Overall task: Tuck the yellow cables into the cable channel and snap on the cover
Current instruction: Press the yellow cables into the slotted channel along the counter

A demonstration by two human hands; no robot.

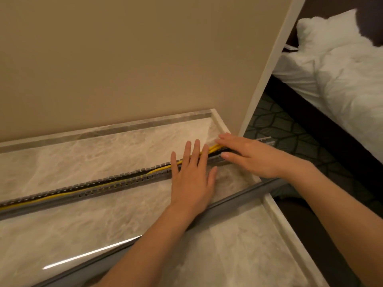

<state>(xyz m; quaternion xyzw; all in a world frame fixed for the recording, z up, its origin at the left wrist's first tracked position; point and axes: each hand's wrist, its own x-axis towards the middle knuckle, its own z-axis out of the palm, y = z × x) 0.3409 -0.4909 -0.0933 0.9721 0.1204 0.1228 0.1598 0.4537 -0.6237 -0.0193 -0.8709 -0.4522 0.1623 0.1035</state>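
Cover (238, 199) loose; right hand (248, 156) seemingly pressing half-hidden cables (159, 169).

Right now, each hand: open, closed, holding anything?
Left hand: open, flat on the yellow cables.
Right hand: open, fingers pressing the same cables.

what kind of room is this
Probably a hotel room, or at least a bedroom: a rumpled white bed with a pillow on the right, patterned carpet beside it, and a polished marble-look counter against a beige wall.
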